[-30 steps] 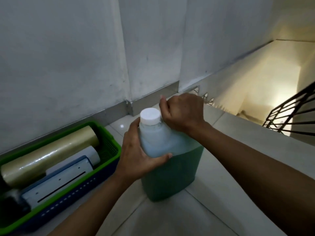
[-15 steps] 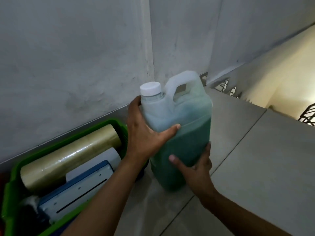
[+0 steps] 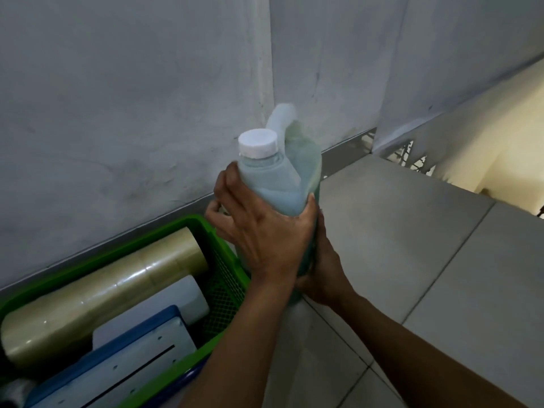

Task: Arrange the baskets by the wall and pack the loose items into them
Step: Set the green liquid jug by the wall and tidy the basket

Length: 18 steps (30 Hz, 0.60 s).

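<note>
Green-liquid jug gripped by left hand; right hand half hidden, fingers unclear.

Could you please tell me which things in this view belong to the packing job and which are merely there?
Part of the job:
- jug of green liquid, gripped by the left hand and the right hand
- green basket by the wall
- tape roll and blue-edged white device in the basket

Just there:
- wall
- tiled floor
- stairwell
</note>
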### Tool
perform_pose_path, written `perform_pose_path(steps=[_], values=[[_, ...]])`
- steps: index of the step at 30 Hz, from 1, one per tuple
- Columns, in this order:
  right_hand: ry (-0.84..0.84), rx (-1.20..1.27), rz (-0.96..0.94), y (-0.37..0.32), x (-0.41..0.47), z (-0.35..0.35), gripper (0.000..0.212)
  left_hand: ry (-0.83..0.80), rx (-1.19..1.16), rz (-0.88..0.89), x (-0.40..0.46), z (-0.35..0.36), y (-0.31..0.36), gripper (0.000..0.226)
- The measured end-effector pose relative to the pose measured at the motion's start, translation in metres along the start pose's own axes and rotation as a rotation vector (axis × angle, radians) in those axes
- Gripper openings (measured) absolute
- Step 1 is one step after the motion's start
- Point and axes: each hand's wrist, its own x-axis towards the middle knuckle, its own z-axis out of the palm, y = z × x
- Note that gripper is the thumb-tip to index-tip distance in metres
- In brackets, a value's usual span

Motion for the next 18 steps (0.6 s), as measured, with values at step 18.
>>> perform_pose_path(steps=[18], values=[[0.289,-0.073,0.184,-0.064,0.068,0.069,0.129,-0.472,-0.007,-0.030,0.071,0.000,-0.034,0.066]])
